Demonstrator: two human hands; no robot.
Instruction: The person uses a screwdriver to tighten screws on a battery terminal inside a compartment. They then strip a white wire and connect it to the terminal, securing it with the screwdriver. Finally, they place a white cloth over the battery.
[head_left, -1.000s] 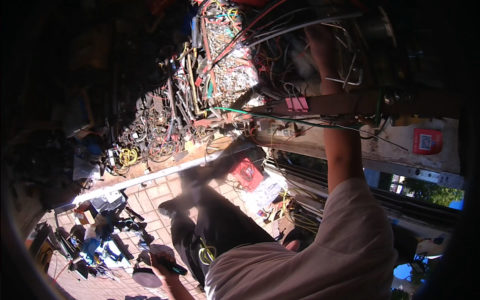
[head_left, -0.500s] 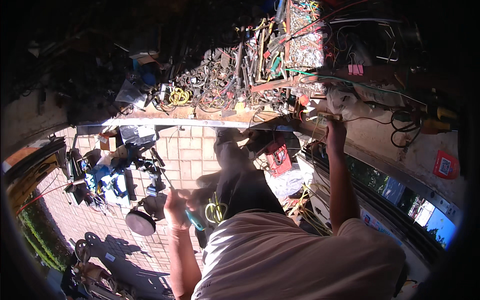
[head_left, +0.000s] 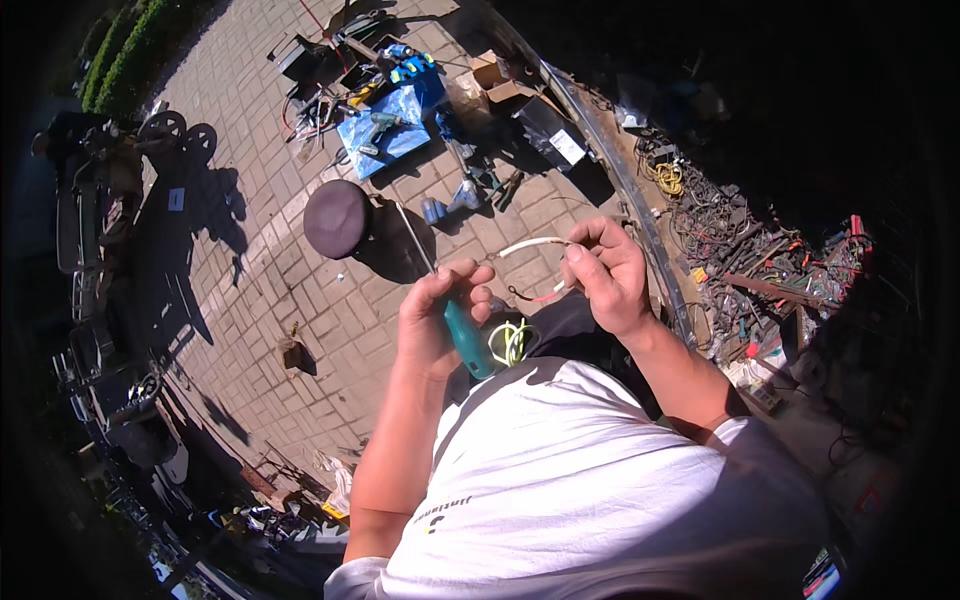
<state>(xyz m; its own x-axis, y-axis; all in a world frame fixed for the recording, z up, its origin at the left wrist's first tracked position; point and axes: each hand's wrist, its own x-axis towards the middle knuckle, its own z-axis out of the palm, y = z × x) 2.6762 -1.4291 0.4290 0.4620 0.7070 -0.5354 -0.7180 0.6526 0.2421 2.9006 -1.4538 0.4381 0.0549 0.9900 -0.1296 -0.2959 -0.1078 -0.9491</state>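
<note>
In the head view, the left hand [head_left: 437, 315] is curled firmly round a screwdriver [head_left: 466, 340], its green handle slanting back toward the body and its shaft pointing away past the knuckles. The right hand [head_left: 612, 278] pinches a wire [head_left: 535, 243] between thumb and fingertips. The white end [head_left: 508, 250] reaches toward the left hand; a red-and-white end [head_left: 546, 296], with a dark loop at its tip, lies just below it, also between the hands. The fingers hide whether the two ends are one piece.

Good handling here probably means a light pinch close behind the ends, so that they do not spring about, with no tug on the loop. The screwdriver's tip is best turned away from the right hand, and its handle tucked into the palm so that the left thumb and forefinger can help.

Counted: two hands, one screwdriver, two wire ends; one cable coil [head_left: 513, 342] just below and between the hands; one round stool [head_left: 336, 218] beyond the left hand; at least two power tools, a blue tool [head_left: 455, 204] and a greenish tool [head_left: 380, 127], farther out; one yellow coil [head_left: 667, 178] on the desk [head_left: 620, 187], beyond the right hand. The desk's small parts defy counting.
</note>
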